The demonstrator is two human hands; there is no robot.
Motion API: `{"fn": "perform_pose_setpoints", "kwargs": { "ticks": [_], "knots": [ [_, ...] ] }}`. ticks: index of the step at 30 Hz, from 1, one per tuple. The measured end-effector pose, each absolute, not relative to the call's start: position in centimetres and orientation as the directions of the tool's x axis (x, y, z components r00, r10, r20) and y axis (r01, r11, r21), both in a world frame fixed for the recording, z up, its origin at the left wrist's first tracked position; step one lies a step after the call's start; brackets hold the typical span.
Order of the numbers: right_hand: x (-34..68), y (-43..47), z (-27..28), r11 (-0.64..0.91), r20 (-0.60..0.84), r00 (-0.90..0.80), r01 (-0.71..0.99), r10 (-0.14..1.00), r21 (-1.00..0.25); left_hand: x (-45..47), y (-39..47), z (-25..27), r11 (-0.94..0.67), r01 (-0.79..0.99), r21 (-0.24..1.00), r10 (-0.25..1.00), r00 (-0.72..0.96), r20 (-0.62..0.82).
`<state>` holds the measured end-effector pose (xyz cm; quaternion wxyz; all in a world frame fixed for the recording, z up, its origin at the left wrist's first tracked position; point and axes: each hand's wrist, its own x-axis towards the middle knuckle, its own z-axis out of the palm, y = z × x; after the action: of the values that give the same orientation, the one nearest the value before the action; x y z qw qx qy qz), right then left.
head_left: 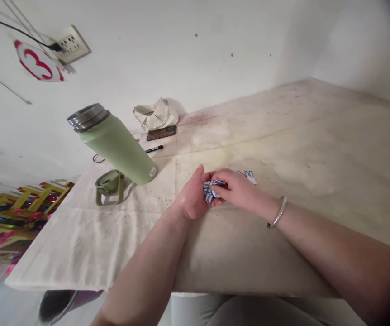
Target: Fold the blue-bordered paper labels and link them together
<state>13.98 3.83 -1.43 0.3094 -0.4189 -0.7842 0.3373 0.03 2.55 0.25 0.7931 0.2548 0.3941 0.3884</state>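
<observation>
My left hand (195, 197) is cupped, palm up, around a small pile of white pieces with blue edges (209, 194). They look like small paper or plastic tags, too small to name more exactly. Over that palm, my right hand (237, 185) has its thumb and fingers closed on some of the same pieces. A few more blue-edged pieces (249, 176) lie on the table just beyond my right hand. A silver bangle (278, 213) circles my right wrist. Both hands are low over the cloth-covered table (266, 258), and the right fingers partly hide the pile.
To the left stands a green tumbler (120, 147), uncapped, its green lid (109, 185) beside it. Behind are a pen (154, 148), a phone (161, 132) and a cream handbag (157, 115) near the wall. A bin (69, 303) sits below the table's front edge.
</observation>
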Motion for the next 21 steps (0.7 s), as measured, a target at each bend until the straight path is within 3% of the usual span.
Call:
{"fn": "perform_pose_setpoints", "kwargs": {
  "ticks": [10, 21],
  "knots": [
    [13.85, 3.9, -1.37, 0.386, 0.206, -0.388, 0.474, 0.898, -0.791, 0.06, 2.32, 1.07, 0.558, -0.365, 0.745, 0.822, 0.365, -0.437],
    [14.16, 3.73, -1.05, 0.437, 0.204, -0.477, 0.45, 0.855, -0.779, -0.09, 2.37, 1.15, 0.56, -0.422, 0.713, 0.827, 0.335, -0.451]
  ]
}}
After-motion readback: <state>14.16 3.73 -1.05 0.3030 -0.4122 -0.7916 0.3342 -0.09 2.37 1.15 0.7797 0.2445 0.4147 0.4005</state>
